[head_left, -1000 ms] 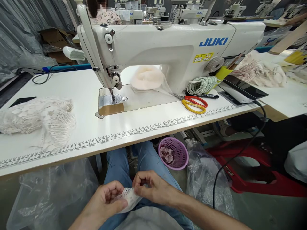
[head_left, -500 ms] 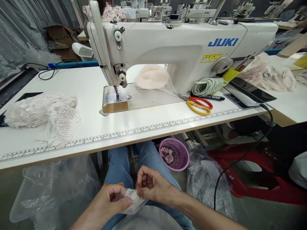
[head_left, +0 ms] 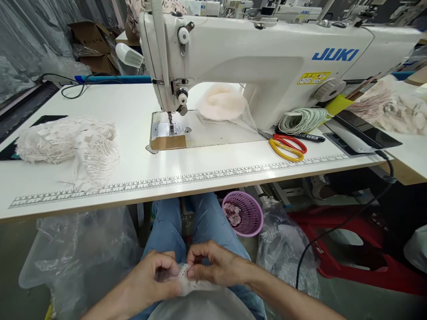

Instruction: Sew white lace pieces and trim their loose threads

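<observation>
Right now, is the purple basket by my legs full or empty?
Neither: the purple basket is partly filled. A crumpled pinkish clump lies to one side, and much of the perforated inside shows bare.

Low over blue jeans [head_left: 208,218], the left hand [head_left: 150,280] has a small piece of white lace [head_left: 188,281] between thumb and fingers. The right hand [head_left: 216,264] has its fingertips at the lace too, though I can't quite make out how the folds lie. Above, a white sewing machine [head_left: 240,49] stands on the table [head_left: 130,104], a heap of lace [head_left: 73,142] to its left, scissors [head_left: 283,143] near its right end. Below sits a purple basket [head_left: 255,218] with scraps [head_left: 231,214] inside.
</observation>
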`<state>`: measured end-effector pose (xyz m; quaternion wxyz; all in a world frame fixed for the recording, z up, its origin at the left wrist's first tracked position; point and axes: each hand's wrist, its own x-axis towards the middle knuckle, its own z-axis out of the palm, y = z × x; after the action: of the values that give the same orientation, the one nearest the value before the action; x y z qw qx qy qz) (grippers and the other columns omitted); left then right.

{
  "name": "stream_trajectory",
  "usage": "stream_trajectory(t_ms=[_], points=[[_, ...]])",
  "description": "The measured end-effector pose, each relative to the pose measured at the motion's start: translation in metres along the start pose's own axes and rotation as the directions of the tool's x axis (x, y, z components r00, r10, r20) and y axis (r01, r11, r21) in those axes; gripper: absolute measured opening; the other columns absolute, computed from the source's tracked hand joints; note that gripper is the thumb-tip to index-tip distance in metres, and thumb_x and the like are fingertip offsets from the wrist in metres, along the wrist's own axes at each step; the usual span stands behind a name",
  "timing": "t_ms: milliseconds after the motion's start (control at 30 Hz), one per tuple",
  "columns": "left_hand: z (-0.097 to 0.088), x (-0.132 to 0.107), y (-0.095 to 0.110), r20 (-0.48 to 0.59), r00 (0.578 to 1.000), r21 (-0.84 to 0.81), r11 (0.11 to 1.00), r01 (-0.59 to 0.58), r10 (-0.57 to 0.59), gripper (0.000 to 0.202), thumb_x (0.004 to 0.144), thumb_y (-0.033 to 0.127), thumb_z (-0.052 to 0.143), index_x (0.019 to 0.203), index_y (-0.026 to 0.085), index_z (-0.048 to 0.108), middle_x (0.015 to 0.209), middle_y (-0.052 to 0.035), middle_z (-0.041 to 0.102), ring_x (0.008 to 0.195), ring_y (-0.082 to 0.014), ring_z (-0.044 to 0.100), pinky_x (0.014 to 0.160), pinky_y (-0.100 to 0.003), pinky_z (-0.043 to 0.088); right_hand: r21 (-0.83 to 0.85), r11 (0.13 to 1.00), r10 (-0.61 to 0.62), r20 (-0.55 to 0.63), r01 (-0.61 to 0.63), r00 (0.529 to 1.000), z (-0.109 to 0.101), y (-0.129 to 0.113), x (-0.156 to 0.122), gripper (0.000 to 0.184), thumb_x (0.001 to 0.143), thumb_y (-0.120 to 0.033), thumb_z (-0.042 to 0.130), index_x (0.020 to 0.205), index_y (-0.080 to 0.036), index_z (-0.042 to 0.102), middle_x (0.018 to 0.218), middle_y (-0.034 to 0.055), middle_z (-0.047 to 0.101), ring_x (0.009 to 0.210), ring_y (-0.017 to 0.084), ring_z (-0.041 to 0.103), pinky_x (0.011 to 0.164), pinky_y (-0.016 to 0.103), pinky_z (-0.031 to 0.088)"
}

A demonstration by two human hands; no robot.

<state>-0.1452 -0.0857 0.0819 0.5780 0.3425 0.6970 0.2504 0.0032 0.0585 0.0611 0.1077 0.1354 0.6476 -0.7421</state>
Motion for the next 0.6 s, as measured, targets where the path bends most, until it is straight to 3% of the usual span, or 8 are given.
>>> stream_trajectory(t_ms=[300, 600], points=[[-0.016, -0.005, -0.005, 0.111, 0.994, -0.076, 0.997, 0.016, -0.008, 0.025, 0.06, 0.042, 0.076, 0.062, 0.02, 0.065, 0.066, 0.0041, 0.047, 0.068, -0.0153, 0.042, 0.063, -0.02, 0.033, 0.0, 0.999, -0.032, 0.001, 0.032, 0.999, -0.002, -0.007, -0.003, 0.034, 0.08, -0.048, 0.059, 0.077, -0.015, 0.057, 0.067, -0.0021, 0.05, 0.063, 0.01, 0.044, 0.056, 0.021, 0.034], [-0.015, -0.007, -0.007, 0.024, 0.999, -0.145, 0.989, -0.033, 0.037, 0.028, 0.066, 0.046, 0.071, 0.06, 0.019, 0.067, 0.066, 0.003, 0.044, 0.067, -0.015, 0.04, 0.061, -0.021, 0.033, 0.046, 0.998, -0.045, -0.029, 0.047, 0.999, -0.001, -0.003, 0.001, 0.037, 0.078, -0.052, 0.061, 0.076, -0.016, 0.054, 0.069, -0.0017, 0.051, 0.064, 0.01, 0.044, 0.057, 0.021, 0.035]])
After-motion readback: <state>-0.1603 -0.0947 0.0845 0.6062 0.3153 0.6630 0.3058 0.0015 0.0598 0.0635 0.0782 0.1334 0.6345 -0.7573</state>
